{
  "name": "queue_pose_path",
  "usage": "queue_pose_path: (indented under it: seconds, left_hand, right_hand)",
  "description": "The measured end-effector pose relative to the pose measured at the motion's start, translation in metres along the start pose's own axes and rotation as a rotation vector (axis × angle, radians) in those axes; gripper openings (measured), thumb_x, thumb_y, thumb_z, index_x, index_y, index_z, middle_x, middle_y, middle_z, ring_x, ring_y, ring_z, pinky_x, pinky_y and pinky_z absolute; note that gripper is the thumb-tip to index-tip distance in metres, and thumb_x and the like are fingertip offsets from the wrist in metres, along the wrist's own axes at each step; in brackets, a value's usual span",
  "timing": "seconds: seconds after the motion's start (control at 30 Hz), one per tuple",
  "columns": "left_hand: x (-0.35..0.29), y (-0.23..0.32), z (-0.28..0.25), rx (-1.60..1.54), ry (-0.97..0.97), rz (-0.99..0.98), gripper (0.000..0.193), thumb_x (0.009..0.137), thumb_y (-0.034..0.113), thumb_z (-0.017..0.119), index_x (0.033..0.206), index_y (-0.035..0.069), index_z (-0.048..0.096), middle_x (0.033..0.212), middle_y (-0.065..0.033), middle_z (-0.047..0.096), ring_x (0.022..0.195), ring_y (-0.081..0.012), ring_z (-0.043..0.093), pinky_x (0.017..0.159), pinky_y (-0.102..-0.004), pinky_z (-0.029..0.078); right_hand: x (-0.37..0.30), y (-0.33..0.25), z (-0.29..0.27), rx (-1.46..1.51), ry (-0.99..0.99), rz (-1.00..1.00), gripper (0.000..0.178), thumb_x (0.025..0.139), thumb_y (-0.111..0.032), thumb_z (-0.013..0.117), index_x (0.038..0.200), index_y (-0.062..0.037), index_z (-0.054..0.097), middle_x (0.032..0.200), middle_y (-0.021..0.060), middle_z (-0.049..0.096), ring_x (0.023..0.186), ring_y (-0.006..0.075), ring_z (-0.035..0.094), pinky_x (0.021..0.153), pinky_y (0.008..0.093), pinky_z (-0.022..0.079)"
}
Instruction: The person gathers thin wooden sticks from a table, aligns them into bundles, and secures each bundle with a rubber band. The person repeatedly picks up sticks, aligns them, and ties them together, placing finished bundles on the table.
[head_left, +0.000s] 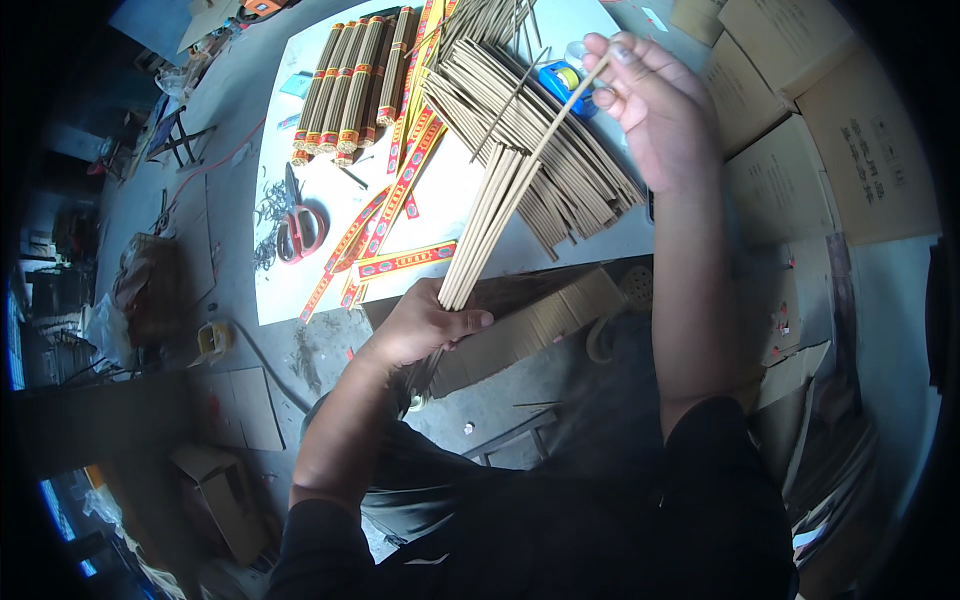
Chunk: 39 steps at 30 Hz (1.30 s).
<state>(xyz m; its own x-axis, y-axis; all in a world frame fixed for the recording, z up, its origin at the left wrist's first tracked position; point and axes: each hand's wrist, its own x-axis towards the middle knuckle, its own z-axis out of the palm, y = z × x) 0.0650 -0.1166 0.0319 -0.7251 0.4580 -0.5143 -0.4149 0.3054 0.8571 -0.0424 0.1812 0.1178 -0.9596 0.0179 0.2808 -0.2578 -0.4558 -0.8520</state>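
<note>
White table (275, 300) before you. Loose brown sticks (585, 180) heaped on its right half; wrapped bundles (345, 90) at its far left. Your left hand (425, 325) clenches a sheaf of sticks (490, 220) at the table's near edge. Your right hand (650, 90), by the table's right side, pinches a single stick (567, 115).

The left hand (420, 325) grips an incense-stick bundle (490, 225) nearside of the loose stick pile (575, 170); the right hand (662, 98) pinches a single stick (567, 112) over that pile. Scissors (295, 208) lie left of it.
</note>
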Motion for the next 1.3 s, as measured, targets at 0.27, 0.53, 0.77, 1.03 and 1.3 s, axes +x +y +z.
queue_pose_path:
  seconds: [0.27, 0.53, 0.77, 1.03, 1.3]
  left_hand:
    - [-0.017, -0.019, -0.027, -0.047, 0.054, -0.109, 0.022, 0.089, 0.008, 0.079, 0.083, 0.005, 0.058, 0.063, 0.0008, 0.054, 0.05, -0.0085, 0.05, 0.047, -0.0252, 0.041]
    - [-0.028, -0.019, -0.058, -0.543, -0.061, 0.055, 0.028, 0.088, 0.01, 0.081, 0.08, 0.008, 0.054, 0.064, 0.0016, 0.049, 0.049, -0.0081, 0.046, 0.048, -0.0244, 0.042]
    - [-0.033, -0.018, -0.071, -0.453, 0.064, 0.101, 0.024, 0.085, 0.007, 0.083, 0.083, 0.005, 0.059, 0.064, -0.0014, 0.055, 0.048, -0.0102, 0.053, 0.043, -0.0239, 0.043]
    - [-0.035, -0.007, -0.062, -0.435, 0.014, 0.133, 0.028, 0.084, 0.008, 0.084, 0.082, 0.004, 0.057, 0.067, -0.0026, 0.056, 0.05, -0.0098, 0.052, 0.044, -0.0246, 0.042]
    - [-0.036, 0.006, -0.035, -0.216, 0.011, 0.079, 0.027, 0.086, 0.009, 0.082, 0.077, 0.004, 0.057, 0.062, -0.0002, 0.054, 0.05, -0.0077, 0.051, 0.046, -0.0225, 0.041]
  right_hand:
    - [-0.01, -0.092, -0.095, 0.197, 0.203, -0.662, 0.022, 0.103, -0.008, 0.059, 0.114, 0.0106, 0.06, 0.098, 0.0124, 0.063, 0.087, 0.0144, 0.059, 0.071, 0.0241, 0.045]
    - [-0.034, -0.023, 0.011, 0.064, 0.048, -0.295, 0.02, 0.101, -0.011, 0.063, 0.119, -0.0036, 0.059, 0.094, 0.0104, 0.064, 0.079, 0.0137, 0.054, 0.069, 0.0251, 0.042]
    - [-0.021, -0.021, -0.018, 0.063, 0.06, -0.227, 0.018, 0.1, -0.011, 0.066, 0.116, -0.0072, 0.059, 0.096, 0.0109, 0.068, 0.078, 0.0138, 0.06, 0.063, 0.0232, 0.043]
    - [-0.044, 0.026, 0.032, -0.219, -0.058, 0.151, 0.026, 0.097, -0.007, 0.069, 0.121, -0.0035, 0.061, 0.107, 0.0121, 0.071, 0.096, 0.0155, 0.068, 0.073, 0.0233, 0.052]
    - [-0.05, 0.051, 0.072, -0.741, -0.105, -0.432, 0.037, 0.09, -0.006, 0.075, 0.126, -0.0052, 0.068, 0.118, 0.0076, 0.068, 0.106, 0.0173, 0.065, 0.083, 0.0295, 0.053]
